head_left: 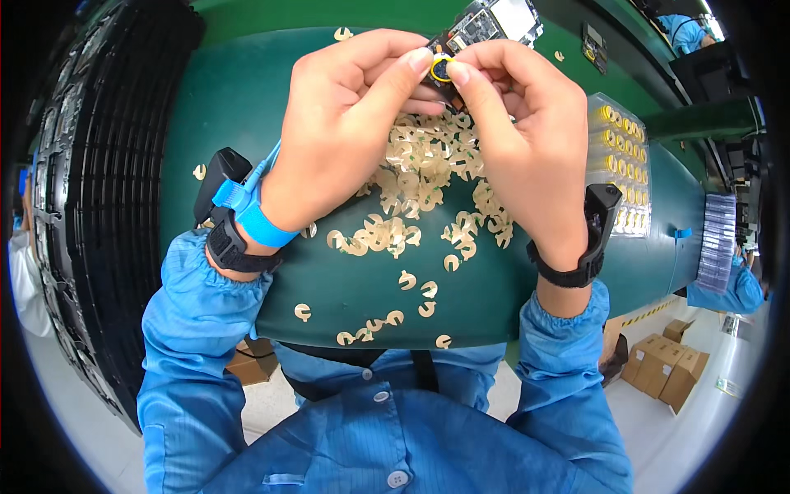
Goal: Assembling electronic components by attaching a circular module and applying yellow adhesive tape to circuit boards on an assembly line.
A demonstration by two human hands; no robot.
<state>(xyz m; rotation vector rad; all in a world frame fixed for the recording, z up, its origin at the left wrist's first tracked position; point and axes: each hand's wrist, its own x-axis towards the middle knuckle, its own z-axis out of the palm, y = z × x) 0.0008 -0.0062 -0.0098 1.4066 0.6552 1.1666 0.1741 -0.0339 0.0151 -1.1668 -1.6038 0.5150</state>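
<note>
Above the far part of the green mat, both my hands meet at a circuit board assembly (485, 26) with a silvery shield plate. My left hand (346, 119) is closed around its near, dark end, thumb beside a small round part with a yellow rim (442, 69). My right hand (531, 123) is closed too, its thumb and index finger pinching at that round part's right edge. The part lies against the board; whether it is fixed there I cannot tell. Below my hands, a loose pile of cream C-shaped peel-off pieces (420, 160) covers the mat.
Right of my right hand is a clear tray (623, 165) with rows of yellow-rimmed round parts. Another circuit board (594, 47) lies at the far right. Tall stacked black trays (99, 165) stand on the left. Stacked clear trays (717, 239) and cardboard boxes (665, 366) are farther right.
</note>
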